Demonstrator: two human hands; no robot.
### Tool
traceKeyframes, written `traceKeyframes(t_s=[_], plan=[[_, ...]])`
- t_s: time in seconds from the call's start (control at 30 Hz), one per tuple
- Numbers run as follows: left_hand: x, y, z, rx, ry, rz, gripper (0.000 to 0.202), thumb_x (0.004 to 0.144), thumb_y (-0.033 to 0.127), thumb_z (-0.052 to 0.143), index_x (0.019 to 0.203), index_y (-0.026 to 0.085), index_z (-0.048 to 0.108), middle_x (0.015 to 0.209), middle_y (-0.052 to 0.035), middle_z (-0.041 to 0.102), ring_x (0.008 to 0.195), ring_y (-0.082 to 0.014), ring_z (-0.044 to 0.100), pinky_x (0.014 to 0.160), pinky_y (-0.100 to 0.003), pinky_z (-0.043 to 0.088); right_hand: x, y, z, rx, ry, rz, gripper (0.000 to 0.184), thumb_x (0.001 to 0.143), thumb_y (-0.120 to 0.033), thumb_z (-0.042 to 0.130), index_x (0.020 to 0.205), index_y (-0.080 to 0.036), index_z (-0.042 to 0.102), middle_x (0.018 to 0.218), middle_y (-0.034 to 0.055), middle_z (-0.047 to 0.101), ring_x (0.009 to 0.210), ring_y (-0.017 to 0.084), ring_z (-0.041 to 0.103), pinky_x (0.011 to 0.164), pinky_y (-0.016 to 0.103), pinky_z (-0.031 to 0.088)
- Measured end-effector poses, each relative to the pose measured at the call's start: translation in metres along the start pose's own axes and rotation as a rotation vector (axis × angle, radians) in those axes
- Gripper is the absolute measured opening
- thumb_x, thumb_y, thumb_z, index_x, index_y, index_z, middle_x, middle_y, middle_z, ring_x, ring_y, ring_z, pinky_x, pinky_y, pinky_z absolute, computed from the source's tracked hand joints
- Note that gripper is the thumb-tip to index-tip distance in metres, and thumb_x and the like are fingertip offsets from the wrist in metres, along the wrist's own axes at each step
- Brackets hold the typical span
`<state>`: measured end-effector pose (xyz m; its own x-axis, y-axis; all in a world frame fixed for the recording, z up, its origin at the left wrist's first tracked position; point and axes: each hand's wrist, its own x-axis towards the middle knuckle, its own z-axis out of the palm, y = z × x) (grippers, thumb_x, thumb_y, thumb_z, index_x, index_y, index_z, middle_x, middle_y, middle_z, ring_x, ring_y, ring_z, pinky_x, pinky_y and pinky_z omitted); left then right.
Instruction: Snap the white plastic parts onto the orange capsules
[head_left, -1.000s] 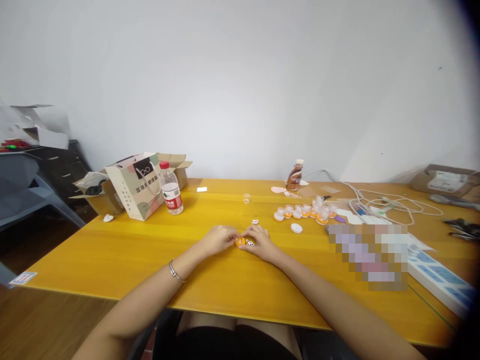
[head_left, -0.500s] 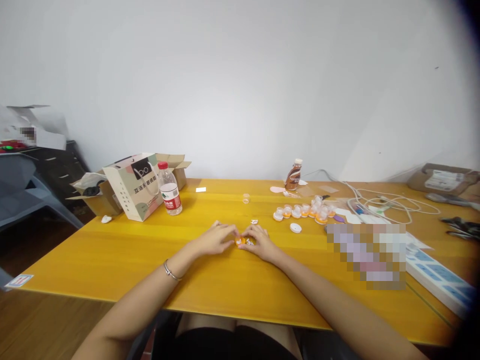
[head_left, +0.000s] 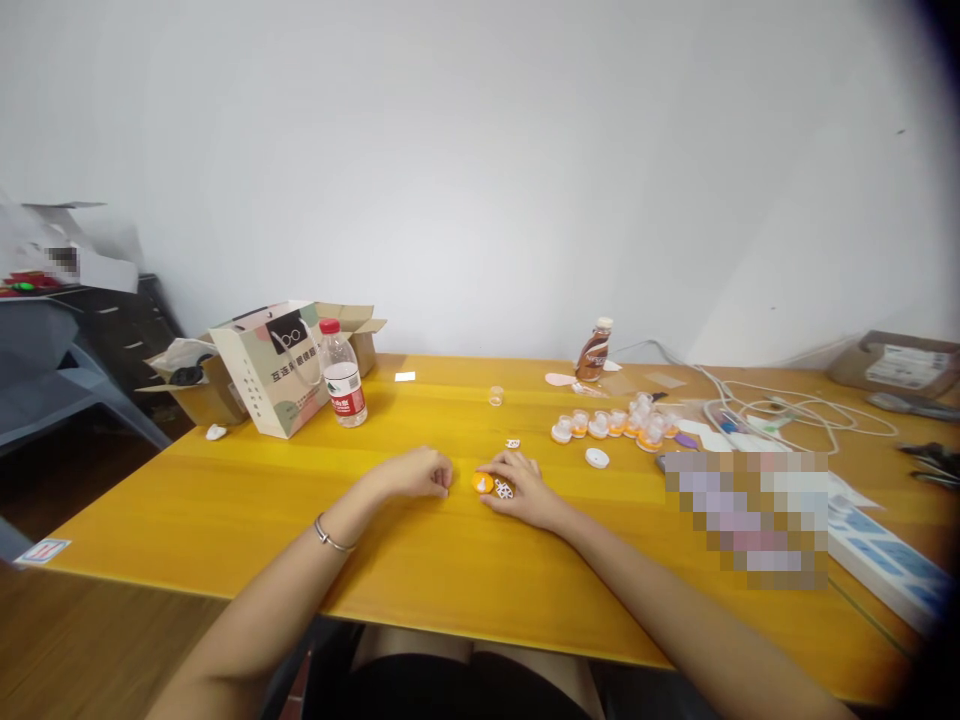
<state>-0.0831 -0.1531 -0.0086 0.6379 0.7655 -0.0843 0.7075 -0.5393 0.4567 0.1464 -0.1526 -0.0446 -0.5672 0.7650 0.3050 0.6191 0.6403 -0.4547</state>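
A small orange cap-like piece [head_left: 482, 483] lies on the yellow table [head_left: 225, 500], and a little white patterned piece [head_left: 503, 489] lies right beside it. My right hand [head_left: 523, 486] rests next to them with its curled fingers touching the white piece. My left hand [head_left: 416, 472] lies on the table a little to the left, fingers curled in, apart from the orange piece. Whether it holds anything is hidden.
A row of small clear-and-orange cases [head_left: 615, 424], a white lid [head_left: 597, 458] and another small patterned piece [head_left: 512, 442] lie beyond my right hand. A water bottle [head_left: 342, 374], paper bag [head_left: 271, 366] and cardboard box [head_left: 201, 388] stand far left. Cables [head_left: 780, 410] and a brown bottle [head_left: 592, 350] are at the back right.
My left hand has drawn back to the left, away from the orange piece, and curled shut. The orange piece now lies uncovered. My right hand has stayed by it.
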Motion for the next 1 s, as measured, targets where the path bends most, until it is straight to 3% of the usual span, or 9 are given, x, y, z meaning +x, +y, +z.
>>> traceKeyframes(t_s=[0.13,0.27,0.33,0.47,0.6,0.73,1.0], plan=[[-0.001,0.006,0.004,0.152,0.069,-0.01,0.01,0.063,0.011,0.053,0.069,0.014,0.061,0.063,-0.0006,0.062,0.055,-0.009,0.052,0.052,-0.017,0.035,0.001,0.0,0.0,0.001,0.014,0.028,0.046,0.067,-0.053,0.057,0.104,-0.027,0.054,0.098,0.0045,0.055,0.097,0.023,0.046,0.081,0.037,0.031],[0.003,0.01,0.008,0.241,0.21,-0.037,0.01,0.064,0.011,0.05,0.066,0.014,0.06,0.063,-0.0027,0.061,0.056,-0.0113,0.051,0.054,-0.02,0.035,0.003,0.0,0.003,-0.033,0.023,0.05,0.033,0.069,-0.051,0.057,0.09,-0.026,0.059,0.096,0.0043,0.054,0.095,0.022,0.046,0.078,0.037,0.031],[0.007,0.012,0.009,0.119,0.277,0.005,0.011,0.069,0.015,0.05,0.072,0.014,0.061,0.071,-0.0041,0.062,0.065,-0.0123,0.053,0.058,-0.02,0.037,0.003,0.0,0.003,-0.032,0.034,0.042,0.029,0.069,-0.047,0.058,0.089,-0.026,0.059,0.095,0.004,0.054,0.095,0.022,0.047,0.078,0.037,0.031],[0.015,0.016,0.014,-0.381,0.336,0.105,0.015,0.076,0.026,0.051,0.078,0.013,0.059,0.098,-0.0078,0.059,0.088,-0.0141,0.054,0.071,-0.02,0.041,0.004,0.0,-0.001,0.044,0.081,-0.014,0.026,0.069,-0.039,0.06,0.091,-0.025,0.06,0.092,0.0044,0.055,0.092,0.021,0.048,0.079,0.036,0.034],[0.024,0.016,0.025,-0.724,0.272,0.045,0.021,0.073,0.032,0.056,0.076,0.012,0.057,0.084,-0.0062,0.062,0.078,-0.0128,0.057,0.072,-0.023,0.042,0.007,0.0,-0.003,0.207,0.091,-0.059,0.023,0.07,-0.032,0.06,0.09,-0.02,0.059,0.084,0.0037,0.058,0.08,0.017,0.052,0.076,0.031,0.039],[0.029,0.009,0.03,-0.775,0.327,-0.03,0.023,0.07,0.033,0.06,0.075,0.011,0.057,0.074,-0.0043,0.062,0.067,-0.0105,0.055,0.067,-0.022,0.042,0.009,0.001,-0.001,0.306,0.049,-0.007,0.025,0.07,-0.029,0.059,0.093,-0.018,0.057,0.081,0.0026,0.06,0.071,0.014,0.053,0.069,0.027,0.043],[0.026,0.008,0.023,-0.657,0.361,0.006,0.019,0.072,0.029,0.057,0.075,0.011,0.058,0.079,-0.0053,0.063,0.069,-0.0102,0.055,0.068,-0.021,0.041,0.007,0.005,-0.005,0.236,0.053,-0.011,0.026,0.071,-0.034,0.059,0.091,-0.019,0.061,0.08,0.0034,0.058,0.075,0.016,0.052,0.073,0.03,0.042]])
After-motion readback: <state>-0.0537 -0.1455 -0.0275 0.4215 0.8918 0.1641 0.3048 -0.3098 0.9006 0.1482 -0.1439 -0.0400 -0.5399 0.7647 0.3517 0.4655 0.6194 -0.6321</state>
